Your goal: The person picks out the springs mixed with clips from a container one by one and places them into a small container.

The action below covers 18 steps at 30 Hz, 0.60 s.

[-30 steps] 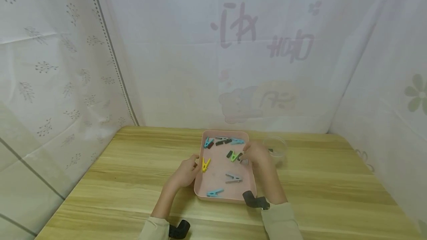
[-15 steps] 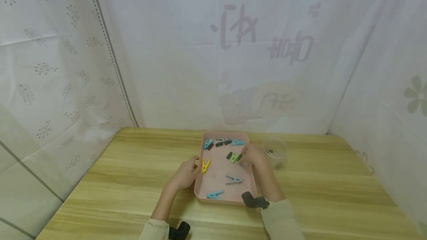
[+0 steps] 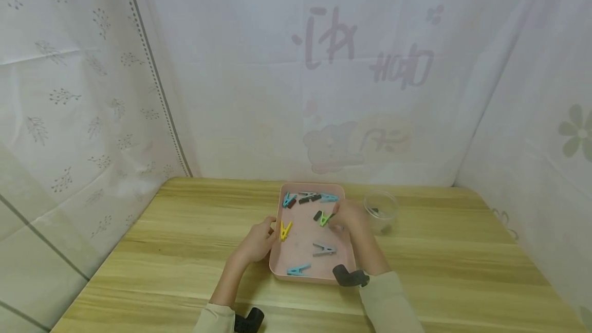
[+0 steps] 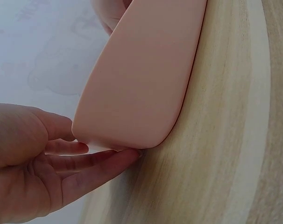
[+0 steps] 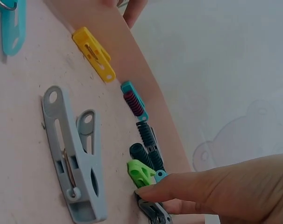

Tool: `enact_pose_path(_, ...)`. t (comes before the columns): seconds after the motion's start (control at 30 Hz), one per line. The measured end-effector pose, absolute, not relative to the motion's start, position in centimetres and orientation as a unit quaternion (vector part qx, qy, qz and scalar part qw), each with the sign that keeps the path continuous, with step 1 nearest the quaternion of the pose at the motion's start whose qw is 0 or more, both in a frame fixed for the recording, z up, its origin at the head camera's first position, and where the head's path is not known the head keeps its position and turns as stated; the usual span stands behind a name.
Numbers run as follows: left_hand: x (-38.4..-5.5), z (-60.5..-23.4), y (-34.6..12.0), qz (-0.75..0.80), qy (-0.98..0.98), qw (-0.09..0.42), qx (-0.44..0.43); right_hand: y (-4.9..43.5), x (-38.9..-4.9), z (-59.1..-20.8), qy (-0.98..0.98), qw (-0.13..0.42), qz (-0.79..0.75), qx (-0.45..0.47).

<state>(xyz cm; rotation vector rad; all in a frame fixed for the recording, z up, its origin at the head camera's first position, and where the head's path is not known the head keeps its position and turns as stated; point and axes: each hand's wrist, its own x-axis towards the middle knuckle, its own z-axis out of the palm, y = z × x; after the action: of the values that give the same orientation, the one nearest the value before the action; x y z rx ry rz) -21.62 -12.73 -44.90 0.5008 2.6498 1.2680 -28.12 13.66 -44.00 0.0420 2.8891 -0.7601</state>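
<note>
A pale pink tray (image 3: 302,276) holds several clothespins and small dark ribbed pieces. My left hand (image 3: 257,240) rests on the tray's left side, its fingers (image 4: 104,170) fairly straight against the outer wall. Inside the tray's right side, my right hand (image 3: 353,217) pinches a small dark piece (image 5: 153,211) between thumb and fingers; its far part is hidden. A green clothespin (image 3: 325,219) lies beside those fingertips, with another dark ribbed piece (image 3: 317,215) to its left. Nearer me lie a grey clothespin (image 3: 324,249) and a light blue one (image 3: 298,270).
A clear round tub (image 3: 381,210) with something dark in it stands right of the tray. A yellow clothespin (image 3: 285,230) lies by the tray's left wall. Blue clothespins (image 3: 329,198) and dark pieces (image 3: 303,200) lie at its far end. Patterned curtains surround the wooden table (image 3: 462,261).
My right hand has shifted slightly left toward the green clothespin, and its fingers now cover the dark piece that showed at that clothespin's right. The left hand and tray stay about where they were.
</note>
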Motion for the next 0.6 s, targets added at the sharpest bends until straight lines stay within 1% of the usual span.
enact_pose_path(0.33,-21.5,-44.9,-12.7,0.408,0.894,0.066,0.174,13.5,-28.1,-43.7,0.957,0.061,-0.284,0.025)
enact_pose_path(0.6,-21.4,-44.9,-12.7,0.436,0.880,0.085,0.165,13.7,-27.6,-43.0,0.955,0.021,-0.294,0.011)
